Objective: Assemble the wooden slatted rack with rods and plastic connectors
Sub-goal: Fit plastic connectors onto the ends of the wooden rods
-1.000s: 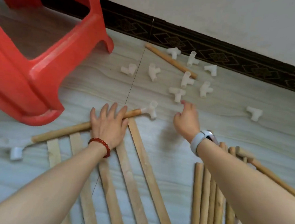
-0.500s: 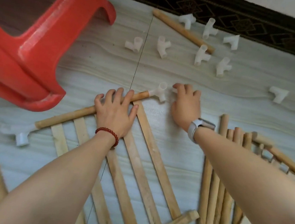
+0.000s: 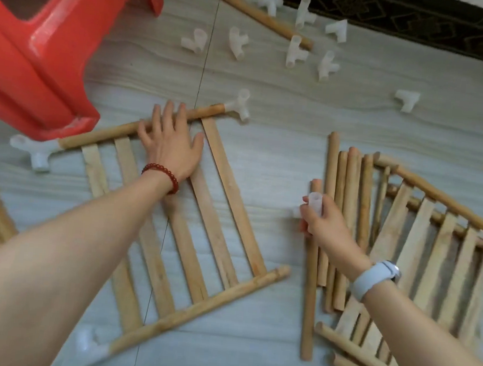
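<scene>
Fourth corner connector in hand, one bare rail end left on the slatted panel.

Left hand [image 3: 170, 143] lies flat with fingers spread over the far rail [image 3: 140, 125], pinning the slatted panel [image 3: 203, 208] to the floor; right hand [image 3: 323, 222] pinches a white plastic connector [image 3: 315, 202], held up over the loose rods [image 3: 339, 220]. Panel's far rail has connectors on both ends, near rail [image 3: 194, 310] has one at its left end only; right end [image 3: 282, 271] is bare, so that's likely the target. To do it well: line the socket up square with the rail axis, match the branch orientation of the far-right connector [image 3: 238, 106], push straight on with a slight twist, and shift the left hand to the near rail to brace against the push. Spare connectors [image 3: 295, 52] sit well apart near the wall.
</scene>
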{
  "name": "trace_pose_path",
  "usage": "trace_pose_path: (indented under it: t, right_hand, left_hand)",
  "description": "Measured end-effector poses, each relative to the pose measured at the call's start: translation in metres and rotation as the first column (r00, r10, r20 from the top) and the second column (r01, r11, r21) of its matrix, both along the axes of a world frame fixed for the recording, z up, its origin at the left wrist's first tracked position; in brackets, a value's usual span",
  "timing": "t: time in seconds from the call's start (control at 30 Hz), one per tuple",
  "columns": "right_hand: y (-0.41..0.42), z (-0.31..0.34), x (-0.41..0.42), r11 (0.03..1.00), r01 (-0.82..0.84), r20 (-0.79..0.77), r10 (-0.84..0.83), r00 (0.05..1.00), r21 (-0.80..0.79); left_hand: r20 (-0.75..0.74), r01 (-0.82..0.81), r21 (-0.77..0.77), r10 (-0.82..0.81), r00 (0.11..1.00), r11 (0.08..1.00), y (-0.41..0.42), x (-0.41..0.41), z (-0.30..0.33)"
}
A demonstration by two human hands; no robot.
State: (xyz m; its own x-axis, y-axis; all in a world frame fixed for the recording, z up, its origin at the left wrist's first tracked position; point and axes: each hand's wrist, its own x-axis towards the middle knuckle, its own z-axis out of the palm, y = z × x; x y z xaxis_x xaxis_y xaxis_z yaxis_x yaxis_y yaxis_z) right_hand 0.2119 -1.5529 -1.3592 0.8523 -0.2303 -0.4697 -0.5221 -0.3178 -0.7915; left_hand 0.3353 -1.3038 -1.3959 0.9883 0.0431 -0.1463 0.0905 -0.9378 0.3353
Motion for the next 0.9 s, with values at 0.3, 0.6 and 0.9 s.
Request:
trace_pose_path:
  t: [0.3,0.6,0.9]
  right_hand:
    - [-0.001,-0.004,-0.065,0.966,-0.168,-0.151,0.139,0.979,-0.198]
    - [0.003,0.025,-0.068,0.988,-0.152,-0.253,0.155,0.955,0.028]
    - [0.019,0.062,-0.052,0.978,-0.122,-0.443,0.186,0.877,0.169]
  left_hand:
    - [0.049,0.681,-0.033,-0.679,0.732,0.732,-0.051,-0.200,0.005]
    - [0.193,0.748,-0.066,-0.727,0.659,0.661,-0.054,-0.199,0.016]
    - [0.252,0.757,-0.230,-0.714,0.653,0.612,-0.039,-0.202,0.027]
